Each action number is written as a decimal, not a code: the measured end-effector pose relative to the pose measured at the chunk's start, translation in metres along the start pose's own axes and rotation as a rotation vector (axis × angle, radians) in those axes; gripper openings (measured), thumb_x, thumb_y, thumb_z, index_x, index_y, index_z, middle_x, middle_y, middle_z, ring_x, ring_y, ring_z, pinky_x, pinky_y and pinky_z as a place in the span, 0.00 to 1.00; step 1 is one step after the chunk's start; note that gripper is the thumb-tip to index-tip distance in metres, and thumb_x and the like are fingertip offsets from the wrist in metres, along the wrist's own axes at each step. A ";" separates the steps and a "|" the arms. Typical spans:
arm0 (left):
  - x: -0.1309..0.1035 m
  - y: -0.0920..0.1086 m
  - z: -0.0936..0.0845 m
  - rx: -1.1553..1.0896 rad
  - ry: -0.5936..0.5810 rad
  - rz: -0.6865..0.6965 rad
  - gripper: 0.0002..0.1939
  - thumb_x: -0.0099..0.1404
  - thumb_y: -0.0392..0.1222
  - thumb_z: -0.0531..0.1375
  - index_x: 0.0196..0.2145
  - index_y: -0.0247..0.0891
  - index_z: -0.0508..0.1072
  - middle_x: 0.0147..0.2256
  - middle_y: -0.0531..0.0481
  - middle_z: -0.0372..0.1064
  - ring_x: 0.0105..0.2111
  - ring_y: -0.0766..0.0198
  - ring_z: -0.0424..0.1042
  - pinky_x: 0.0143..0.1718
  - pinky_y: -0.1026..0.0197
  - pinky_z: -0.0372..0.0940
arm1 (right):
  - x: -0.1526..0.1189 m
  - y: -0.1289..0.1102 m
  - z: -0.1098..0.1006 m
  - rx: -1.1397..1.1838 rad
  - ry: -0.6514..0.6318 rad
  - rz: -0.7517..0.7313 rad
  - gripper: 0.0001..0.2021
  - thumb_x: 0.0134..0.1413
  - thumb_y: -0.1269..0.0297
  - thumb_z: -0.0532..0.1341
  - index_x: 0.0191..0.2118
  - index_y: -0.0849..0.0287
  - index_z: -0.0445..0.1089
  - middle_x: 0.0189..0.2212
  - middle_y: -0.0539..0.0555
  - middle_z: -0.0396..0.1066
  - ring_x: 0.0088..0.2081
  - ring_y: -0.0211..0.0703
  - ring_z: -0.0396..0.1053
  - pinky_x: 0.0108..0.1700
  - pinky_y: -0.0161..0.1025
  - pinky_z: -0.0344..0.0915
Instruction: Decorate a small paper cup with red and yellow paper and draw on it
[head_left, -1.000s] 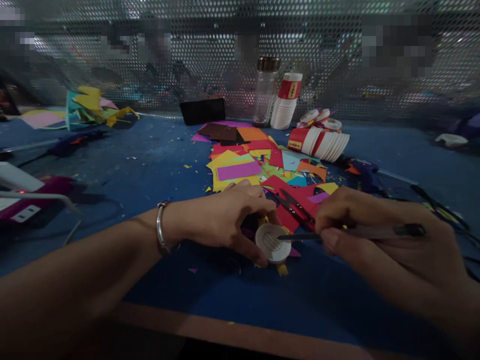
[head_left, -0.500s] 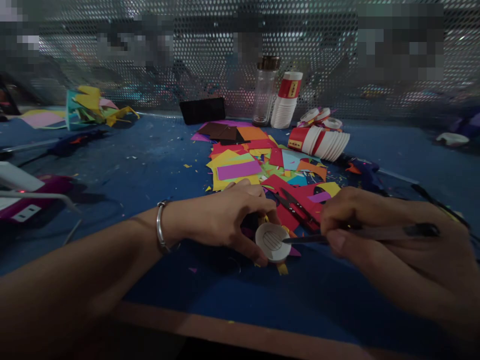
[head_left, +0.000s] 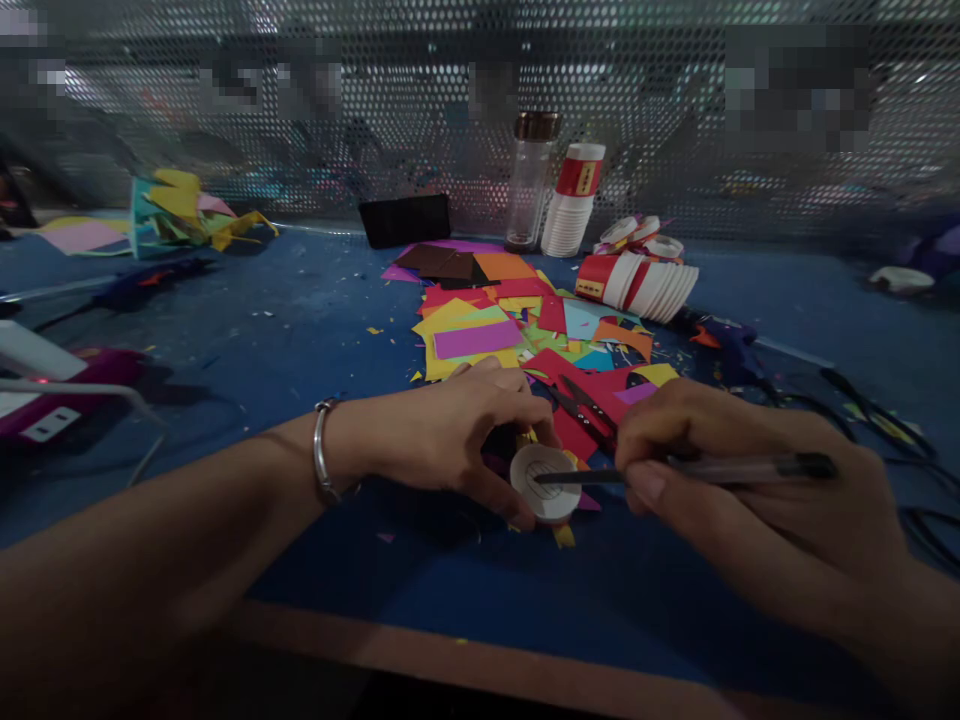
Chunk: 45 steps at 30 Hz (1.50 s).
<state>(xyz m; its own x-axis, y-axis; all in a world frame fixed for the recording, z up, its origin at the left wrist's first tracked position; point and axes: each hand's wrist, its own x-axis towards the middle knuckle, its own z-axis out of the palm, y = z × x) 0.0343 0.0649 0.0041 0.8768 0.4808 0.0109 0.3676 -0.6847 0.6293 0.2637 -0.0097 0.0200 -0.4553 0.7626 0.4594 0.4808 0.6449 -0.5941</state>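
My left hand (head_left: 457, 425), a silver bangle on its wrist, is closed around the edge of a small white paper cup bottom (head_left: 551, 507). Thin dark parallel lines are drawn inside an oval on the cup bottom's round face. A pen (head_left: 776, 467) is gripped in my right hand (head_left: 720, 530), with its tip over the lined face. Thread snips (head_left: 589, 408) with dark blades lie just beyond, between the two hands, on red paper (head_left: 566, 425).
Coloured paper scraps (head_left: 480, 340) cover the blue table's middle. Behind them stand a phone (head_left: 405, 221), a clear bottle (head_left: 529, 190) and stacked paper cups (head_left: 570, 205); more cups (head_left: 637, 283) lie sideways. Glue guns (head_left: 724, 345) (head_left: 146, 285) lie either side, a power strip (head_left: 71, 400) left.
My right hand has moved left, carrying the pen tip from the right side of the cup bottom's face farther across the drawn lines. My left hand stays in place.
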 end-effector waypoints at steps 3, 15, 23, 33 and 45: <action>0.000 0.000 0.000 -0.023 -0.010 -0.009 0.23 0.55 0.54 0.75 0.45 0.43 0.78 0.41 0.51 0.69 0.44 0.55 0.65 0.44 0.57 0.57 | 0.000 0.001 0.002 -0.002 -0.006 -0.003 0.09 0.54 0.75 0.56 0.30 0.53 0.67 0.19 0.43 0.69 0.17 0.31 0.61 0.19 0.34 0.53; 0.000 0.003 0.000 0.003 -0.013 -0.036 0.24 0.54 0.53 0.76 0.45 0.41 0.78 0.42 0.49 0.69 0.46 0.53 0.66 0.43 0.55 0.59 | 0.000 0.001 -0.001 -0.065 -0.002 0.063 0.07 0.56 0.72 0.57 0.30 0.53 0.67 0.21 0.45 0.68 0.20 0.35 0.61 0.23 0.36 0.58; 0.000 0.002 0.001 0.009 -0.005 -0.020 0.24 0.55 0.51 0.76 0.46 0.40 0.78 0.43 0.47 0.70 0.46 0.53 0.67 0.43 0.55 0.60 | -0.001 0.000 -0.001 -0.088 0.031 0.120 0.08 0.57 0.71 0.58 0.29 0.52 0.67 0.21 0.48 0.68 0.22 0.40 0.64 0.25 0.39 0.61; -0.001 0.002 0.000 -0.009 -0.005 -0.013 0.24 0.55 0.53 0.75 0.46 0.42 0.78 0.42 0.49 0.70 0.45 0.54 0.66 0.43 0.55 0.59 | -0.001 -0.002 0.000 -0.059 0.022 0.066 0.09 0.54 0.74 0.56 0.29 0.53 0.67 0.20 0.45 0.69 0.19 0.34 0.62 0.22 0.35 0.57; 0.000 0.001 -0.001 -0.013 -0.006 -0.007 0.23 0.56 0.53 0.75 0.46 0.43 0.78 0.42 0.49 0.70 0.44 0.54 0.66 0.44 0.55 0.59 | 0.000 -0.003 -0.001 -0.019 -0.032 0.096 0.08 0.53 0.73 0.57 0.28 0.53 0.67 0.20 0.46 0.68 0.19 0.35 0.61 0.21 0.37 0.57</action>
<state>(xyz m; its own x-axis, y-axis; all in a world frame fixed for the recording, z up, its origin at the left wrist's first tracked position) 0.0346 0.0642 0.0055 0.8761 0.4821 0.0020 0.3694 -0.6741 0.6397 0.2631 -0.0113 0.0228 -0.4300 0.8190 0.3800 0.5371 0.5704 -0.6215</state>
